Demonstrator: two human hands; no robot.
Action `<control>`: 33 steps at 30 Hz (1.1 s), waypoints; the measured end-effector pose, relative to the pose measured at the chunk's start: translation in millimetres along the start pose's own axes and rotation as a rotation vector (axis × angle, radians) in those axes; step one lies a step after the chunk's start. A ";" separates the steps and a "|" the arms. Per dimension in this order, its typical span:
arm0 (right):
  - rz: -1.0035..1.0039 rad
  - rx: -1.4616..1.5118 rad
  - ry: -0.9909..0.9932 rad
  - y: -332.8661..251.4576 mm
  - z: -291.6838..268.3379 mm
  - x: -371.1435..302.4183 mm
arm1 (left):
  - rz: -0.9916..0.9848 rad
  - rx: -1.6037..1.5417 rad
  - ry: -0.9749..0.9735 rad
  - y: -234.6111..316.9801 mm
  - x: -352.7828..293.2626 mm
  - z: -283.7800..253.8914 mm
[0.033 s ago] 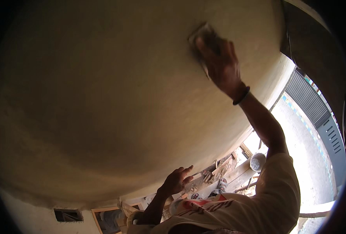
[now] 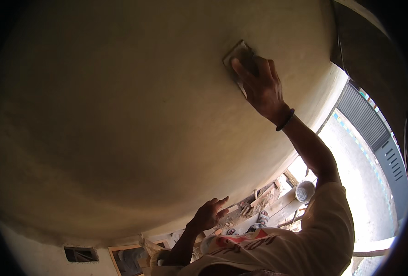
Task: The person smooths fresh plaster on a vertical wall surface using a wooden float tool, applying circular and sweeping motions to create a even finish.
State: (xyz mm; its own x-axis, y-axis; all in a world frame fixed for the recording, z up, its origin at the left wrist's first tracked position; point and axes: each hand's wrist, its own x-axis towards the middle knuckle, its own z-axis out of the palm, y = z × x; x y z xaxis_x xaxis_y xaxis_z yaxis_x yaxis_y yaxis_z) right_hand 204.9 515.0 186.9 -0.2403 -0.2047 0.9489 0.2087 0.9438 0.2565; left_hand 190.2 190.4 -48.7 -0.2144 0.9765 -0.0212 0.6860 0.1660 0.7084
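Head view: right hand (image 2: 264, 89) (arm (image 2: 312, 149) high) on float (image 2: 243, 54) against wall (image 2: 135, 115)

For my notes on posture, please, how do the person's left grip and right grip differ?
The right grip holds a flat tool against the wall; the left grip is open, with nothing visibly held. The right grip is high in the picture; the left grip is low. Both are bare.
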 end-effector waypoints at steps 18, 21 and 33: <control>0.177 -0.085 0.216 65.5 -5.1 73.7 | -0.108 0.132 -0.097 13.7 -2.4 -4.8; 0.287 -0.039 0.168 22.4 2.2 50.5 | -0.127 0.087 -0.064 5.2 -16.5 12.1; -0.073 0.047 0.098 8.1 -8.5 105.2 | -0.265 0.055 0.053 -3.8 -46.7 19.2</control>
State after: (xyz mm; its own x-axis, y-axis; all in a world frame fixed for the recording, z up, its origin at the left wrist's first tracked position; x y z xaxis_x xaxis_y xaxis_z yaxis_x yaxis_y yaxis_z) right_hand 189.4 498.8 290.3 -0.1592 -0.2958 0.9419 0.1486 0.9360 0.3191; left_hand 211.0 146.8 -63.9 -0.4268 0.8897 -0.1623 0.6377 0.4233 0.6436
